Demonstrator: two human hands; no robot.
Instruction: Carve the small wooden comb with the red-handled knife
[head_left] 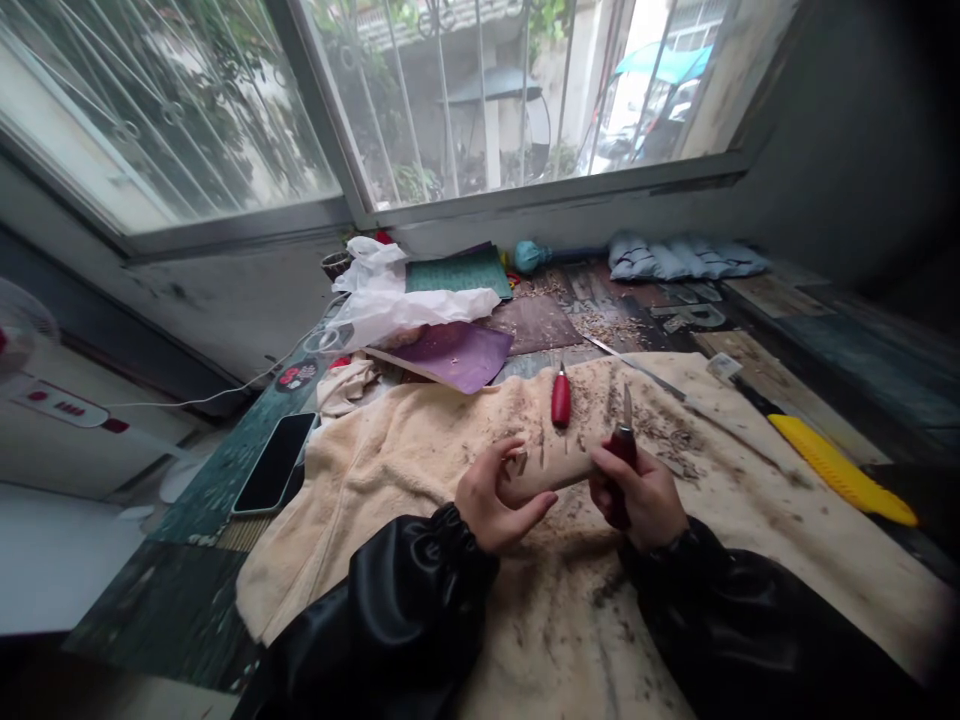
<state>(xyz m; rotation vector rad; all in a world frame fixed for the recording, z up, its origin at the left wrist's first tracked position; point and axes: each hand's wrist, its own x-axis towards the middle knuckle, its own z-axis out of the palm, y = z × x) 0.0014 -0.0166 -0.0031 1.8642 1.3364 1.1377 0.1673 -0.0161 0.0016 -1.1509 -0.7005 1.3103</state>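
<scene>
My left hand is closed around one end of a pale wooden piece, held level above a cream towel. My right hand grips a carving knife with a dark red handle; its short blade points up, beside the other end of the wood. Both forearms wear shiny black sleeves. Wood shavings are scattered over the towel around my hands.
A second red-handled tool lies on the towel beyond my hands. A black phone rests at the left, a yellow tool at the right. Purple sheets, white plastic and grey bags lie below the barred window.
</scene>
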